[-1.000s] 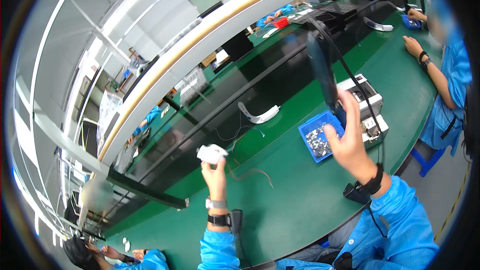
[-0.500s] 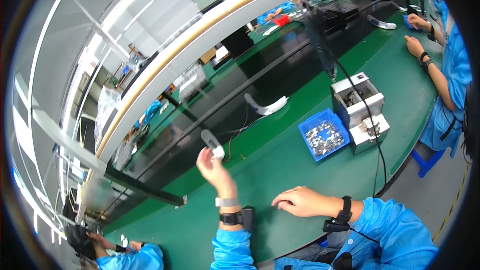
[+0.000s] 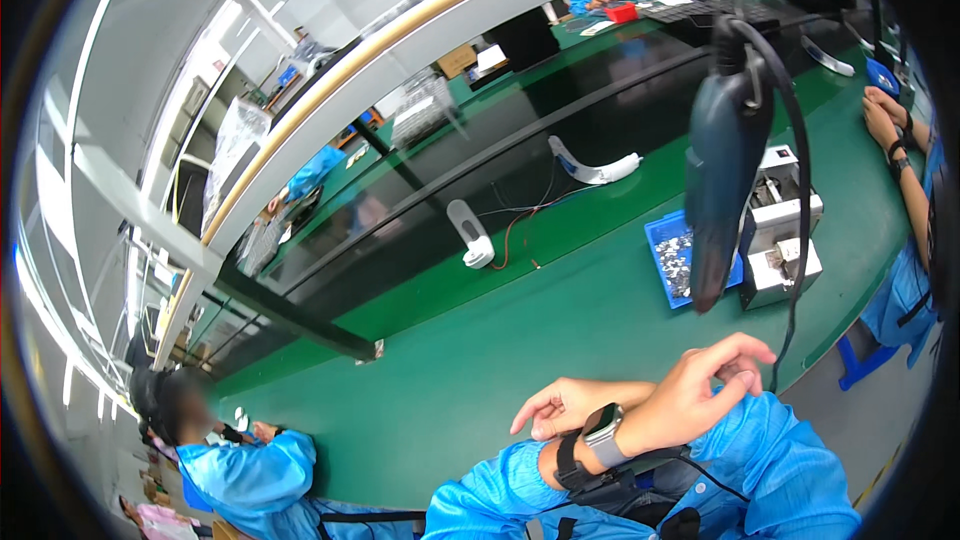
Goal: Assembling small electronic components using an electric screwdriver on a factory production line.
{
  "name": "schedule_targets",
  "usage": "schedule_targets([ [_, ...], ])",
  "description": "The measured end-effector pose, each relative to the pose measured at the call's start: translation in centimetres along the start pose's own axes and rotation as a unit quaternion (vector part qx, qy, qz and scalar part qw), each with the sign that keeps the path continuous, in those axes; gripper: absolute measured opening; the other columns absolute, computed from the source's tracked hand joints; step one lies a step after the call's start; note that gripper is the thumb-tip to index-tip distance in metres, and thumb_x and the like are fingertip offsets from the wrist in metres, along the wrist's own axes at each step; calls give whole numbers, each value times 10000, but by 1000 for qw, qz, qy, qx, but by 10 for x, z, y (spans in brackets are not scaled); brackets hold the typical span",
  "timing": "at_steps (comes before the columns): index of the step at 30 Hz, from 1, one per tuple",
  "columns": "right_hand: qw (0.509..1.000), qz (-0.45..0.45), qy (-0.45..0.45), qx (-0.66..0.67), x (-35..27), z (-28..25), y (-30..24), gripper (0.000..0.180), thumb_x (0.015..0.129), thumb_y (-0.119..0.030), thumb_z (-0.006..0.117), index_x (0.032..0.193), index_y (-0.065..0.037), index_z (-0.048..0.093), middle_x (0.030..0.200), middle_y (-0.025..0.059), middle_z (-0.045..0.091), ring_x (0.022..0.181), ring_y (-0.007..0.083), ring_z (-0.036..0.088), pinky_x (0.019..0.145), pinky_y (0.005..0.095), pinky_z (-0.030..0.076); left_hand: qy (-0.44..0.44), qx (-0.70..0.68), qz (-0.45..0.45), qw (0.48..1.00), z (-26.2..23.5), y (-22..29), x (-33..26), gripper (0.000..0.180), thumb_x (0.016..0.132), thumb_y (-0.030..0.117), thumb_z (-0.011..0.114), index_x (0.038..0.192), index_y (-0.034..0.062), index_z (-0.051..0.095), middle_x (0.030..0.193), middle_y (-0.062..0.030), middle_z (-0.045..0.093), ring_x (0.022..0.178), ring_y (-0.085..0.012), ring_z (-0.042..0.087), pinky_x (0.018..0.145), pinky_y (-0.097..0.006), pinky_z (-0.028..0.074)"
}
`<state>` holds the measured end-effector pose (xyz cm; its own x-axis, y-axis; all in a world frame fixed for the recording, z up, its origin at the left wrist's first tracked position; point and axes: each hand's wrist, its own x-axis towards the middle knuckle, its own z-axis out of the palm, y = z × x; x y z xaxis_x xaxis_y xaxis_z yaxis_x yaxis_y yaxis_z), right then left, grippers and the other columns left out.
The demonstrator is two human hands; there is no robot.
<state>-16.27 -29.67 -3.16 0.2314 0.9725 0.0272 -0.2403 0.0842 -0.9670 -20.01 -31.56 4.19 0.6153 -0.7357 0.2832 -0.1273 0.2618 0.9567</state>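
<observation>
Head view, looking down over a green workbench (image 3: 430, 420): the person's forearms cross near the lower edge, the left one lying over the right, so that the left hand (image 3: 690, 395) points to the right and the right hand (image 3: 565, 405) points to the left. The left hand, past a smartwatch (image 3: 603, 423) on its wrist, has its fingers spread and half bent with nothing visible in them; the right is loosely curled, likewise with no object showing. Nearest to the left hand hangs a dark powered screwdriver (image 3: 725, 170), beyond and above it in the view, its long axis close to upright, with the lower end leaning slightly left and toward the person. It is the left hand that is nearer to that tip, though how high the tip hangs over the bench cannot be told. Behind the screwdriver sit a blue tray (image 3: 652, 232) of small metal parts and, just beside it, a boxy screw feeder (image 3: 768, 290). A white looped part (image 3: 478, 252) lies ahead and to the left, nearer the right hand, its long axis slanting away leftward; farther off rests a curved white piece (image 3: 605, 172).
</observation>
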Motion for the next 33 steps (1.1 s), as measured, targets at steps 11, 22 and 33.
schedule_targets([
  [11,995,-57,32,78,7,-3,23,350,930,-169,674,1251,-51,601,1116,72,644,1054,122,611,937,274,484,-116,112,-19,987,-3,-16,-2,270,874,-5,604,1143,8,624,954,-102,667,867,-204,646,749,-337,509],
  [22,989,-28,-32,140,19,4,39,403,984,-329,586,1299,-79,577,1138,72,614,1057,143,551,944,308,436,-159,39,-45,985,-2,-13,-3,315,842,-19,595,1156,-5,603,1004,-108,664,893,-218,668,789,-345,529],
  [33,992,-33,-41,111,8,4,23,448,962,-312,611,1356,-113,536,1160,32,581,1080,113,517,949,278,392,-176,24,-12,984,9,4,7,233,855,24,591,1087,2,594,872,-82,645,789,-196,647,728,-333,510],
])
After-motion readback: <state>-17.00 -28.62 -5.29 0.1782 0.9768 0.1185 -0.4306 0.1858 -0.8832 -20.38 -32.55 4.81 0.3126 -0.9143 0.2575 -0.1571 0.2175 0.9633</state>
